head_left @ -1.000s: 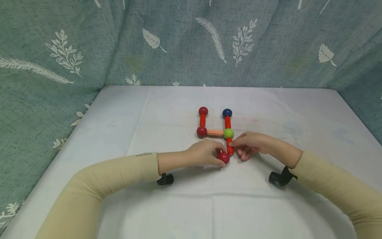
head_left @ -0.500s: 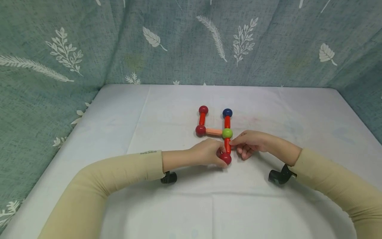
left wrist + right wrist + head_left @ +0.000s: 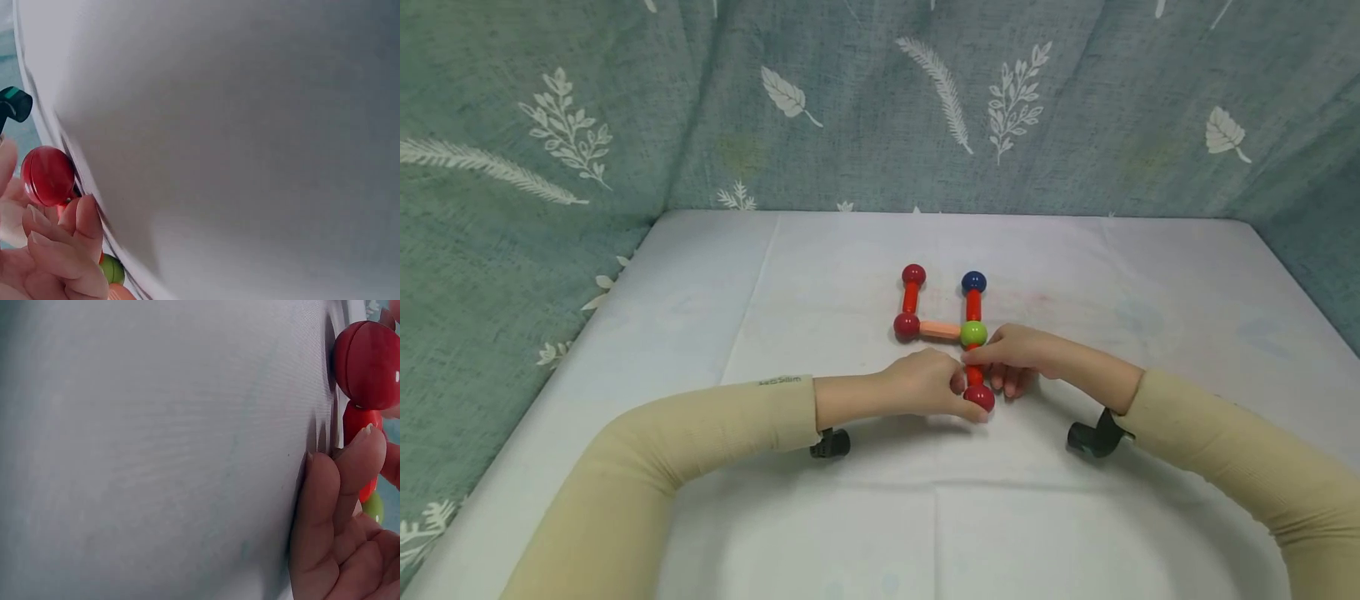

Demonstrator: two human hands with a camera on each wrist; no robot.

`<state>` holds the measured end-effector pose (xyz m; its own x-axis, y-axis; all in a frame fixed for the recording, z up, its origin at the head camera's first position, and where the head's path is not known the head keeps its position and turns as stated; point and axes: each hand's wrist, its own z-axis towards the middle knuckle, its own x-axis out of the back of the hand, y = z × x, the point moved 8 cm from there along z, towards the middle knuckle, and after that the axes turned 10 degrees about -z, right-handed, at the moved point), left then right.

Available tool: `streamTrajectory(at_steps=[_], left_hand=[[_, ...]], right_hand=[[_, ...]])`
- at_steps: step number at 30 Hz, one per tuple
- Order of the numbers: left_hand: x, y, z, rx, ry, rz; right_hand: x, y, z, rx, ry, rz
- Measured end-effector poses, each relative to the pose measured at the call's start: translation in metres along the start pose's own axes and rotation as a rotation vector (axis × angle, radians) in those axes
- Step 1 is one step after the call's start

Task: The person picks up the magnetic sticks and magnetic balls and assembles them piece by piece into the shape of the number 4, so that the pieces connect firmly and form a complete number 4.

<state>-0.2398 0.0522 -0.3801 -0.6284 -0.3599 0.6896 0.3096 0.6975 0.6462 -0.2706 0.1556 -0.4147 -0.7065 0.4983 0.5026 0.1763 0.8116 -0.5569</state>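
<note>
In the head view, my left hand pinches a glossy red ball between thumb and fingers, at the near end of a red rod. My right hand comes from the right and holds that rod, its index finger lying across it. The rod's far end meets a green ball. Ball and rod sit end to end in the right wrist view, where a groove runs round the red ball. Left-hand fingers partly cover the rod in the left wrist view, beside the red ball.
Beyond the green ball, another red rod leads to a blue ball. To its left, an orange rod reaches a red ball, joined by a red rod to another red ball. A white cloth covers the table.
The left hand has brought the red ball rightward, from beside the red rod's near end to against it. The right index finger has slid farther over the rod.
</note>
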Motion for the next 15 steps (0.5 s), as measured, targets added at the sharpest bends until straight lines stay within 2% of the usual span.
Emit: streamTrajectory(at_steps=[5,15], left_hand=[[-0.0008,0.0003,0.002,0.039,0.012,0.008],[0.0009,0.0003,0.0021,0.035,0.006,0.001]], right_hand=[[-0.0014,-0.0009,0.0006,0.021,-0.025,0.039],[-0.0025,-0.0012,-0.0005,0.042,-0.069,0.098]])
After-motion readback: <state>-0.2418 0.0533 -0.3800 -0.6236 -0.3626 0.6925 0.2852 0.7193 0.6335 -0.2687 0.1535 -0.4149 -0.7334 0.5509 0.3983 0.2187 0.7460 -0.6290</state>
